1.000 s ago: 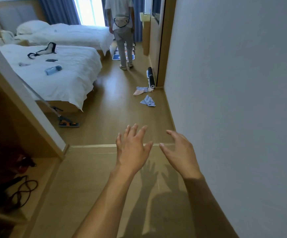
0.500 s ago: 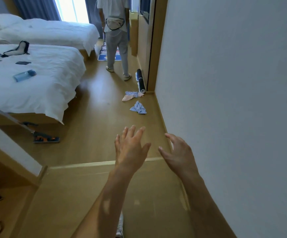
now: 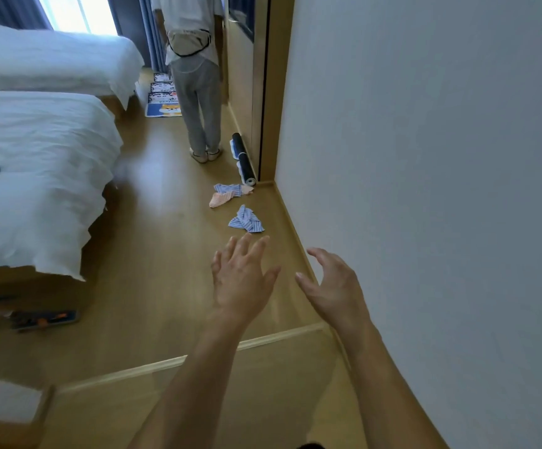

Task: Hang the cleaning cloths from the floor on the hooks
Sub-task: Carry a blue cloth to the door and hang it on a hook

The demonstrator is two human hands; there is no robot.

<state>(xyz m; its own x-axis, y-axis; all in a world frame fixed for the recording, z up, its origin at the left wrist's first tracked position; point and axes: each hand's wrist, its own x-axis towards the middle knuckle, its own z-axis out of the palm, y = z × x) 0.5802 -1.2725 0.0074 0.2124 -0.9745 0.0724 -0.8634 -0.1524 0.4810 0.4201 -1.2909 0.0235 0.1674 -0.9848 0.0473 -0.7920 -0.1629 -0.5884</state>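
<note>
A crumpled blue-striped cloth lies on the wooden floor near the right wall. Just beyond it lies a second heap, a blue-striped cloth over a pink cloth. My left hand is stretched forward with fingers spread, holding nothing, its fingertips short of the nearer cloth. My right hand hangs beside it close to the wall, fingers loosely bent and empty. No hooks are in view.
A person stands ahead in the passage, back turned. A dark rolled mat lies along the wall base. Two white beds fill the left side. A flat mop head lies by the nearer bed. A floor threshold strip crosses below my hands.
I have moved forward along the passage; the cloths and the standing person are nearer and the shelf unit at left has dropped out of view. Both hands stay empty and outstretched.
</note>
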